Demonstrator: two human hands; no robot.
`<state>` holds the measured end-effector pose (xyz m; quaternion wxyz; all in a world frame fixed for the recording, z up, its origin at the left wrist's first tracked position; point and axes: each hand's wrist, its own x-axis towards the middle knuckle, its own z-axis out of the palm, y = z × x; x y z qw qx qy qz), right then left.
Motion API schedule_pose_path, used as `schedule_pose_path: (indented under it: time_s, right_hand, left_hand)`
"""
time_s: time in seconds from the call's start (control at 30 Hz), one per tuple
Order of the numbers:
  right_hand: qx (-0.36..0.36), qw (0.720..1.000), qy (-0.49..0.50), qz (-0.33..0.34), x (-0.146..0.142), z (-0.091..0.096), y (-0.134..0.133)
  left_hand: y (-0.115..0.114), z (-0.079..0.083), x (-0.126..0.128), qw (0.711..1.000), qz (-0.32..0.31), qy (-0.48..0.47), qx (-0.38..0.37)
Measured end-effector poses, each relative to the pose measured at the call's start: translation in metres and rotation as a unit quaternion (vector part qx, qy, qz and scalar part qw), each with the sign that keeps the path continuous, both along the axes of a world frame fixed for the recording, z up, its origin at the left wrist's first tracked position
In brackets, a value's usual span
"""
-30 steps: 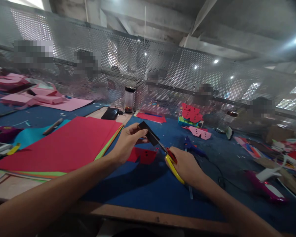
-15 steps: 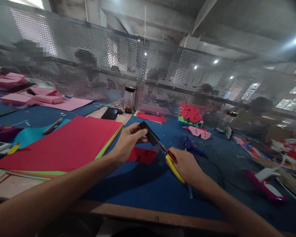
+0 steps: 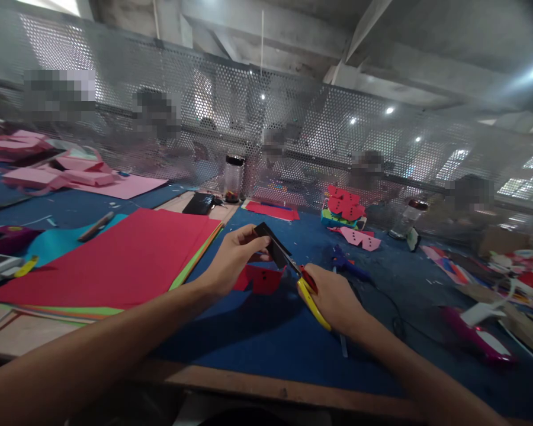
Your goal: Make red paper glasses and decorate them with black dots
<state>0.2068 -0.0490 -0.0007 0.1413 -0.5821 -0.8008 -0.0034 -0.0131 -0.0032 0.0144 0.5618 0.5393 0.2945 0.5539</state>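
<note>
Between thumb and fingers, my left hand (image 3: 237, 257) pinches a small piece of black paper (image 3: 279, 253) above the blue table top. My right hand (image 3: 333, 296) is closed round the red and yellow handles of a pair of scissors (image 3: 310, 302). The scissor blades point up and left and lie along the edge of the black paper; I cannot tell how far they have cut. Below the hands a red paper cutout (image 3: 262, 280) with black dots rests on the table, partly covered by my left hand.
Red sheets (image 3: 111, 254) over other colours lie at left. A blue glue gun (image 3: 349, 264) with its cable is right of my hands, a magenta hot tool (image 3: 479, 337) farther right. Behind stand a jar (image 3: 234, 180), stacked red cutouts (image 3: 344, 204) and a perforated metal screen (image 3: 293, 112).
The black paper and my left hand have shifted slightly right and down. The scissors remain at the paper, with my right hand nearly in the same place.
</note>
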Motion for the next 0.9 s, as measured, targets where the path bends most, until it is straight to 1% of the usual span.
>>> schedule_pose_path:
  time_s: [0.3, 0.43, 0.67, 0.9]
  right_hand:
    - [-0.005, 1.000, -0.002, -0.003, 0.0004, 0.0029, 0.0001]
    - [-0.013, 1.000, 0.002, -0.003, 0.0008, 0.0026, 0.0010]
    - [-0.014, 1.000, 0.002, 0.006, 0.0026, 0.0005, 0.0025]
    - [-0.009, 1.000, 0.019, 0.023, 0.0021, -0.0016, 0.0030]
  left_hand:
    - [0.0011, -0.0012, -0.0016, 1.000, -0.004, 0.007, 0.010]
    - [0.0011, -0.0011, -0.0026, 1.000, 0.011, -0.010, 0.016]
    - [0.0030, 0.0018, -0.0029, 1.000, 0.026, -0.004, 0.010]
    - [0.0018, 0.0019, -0.0018, 1.000, 0.027, -0.002, 0.007]
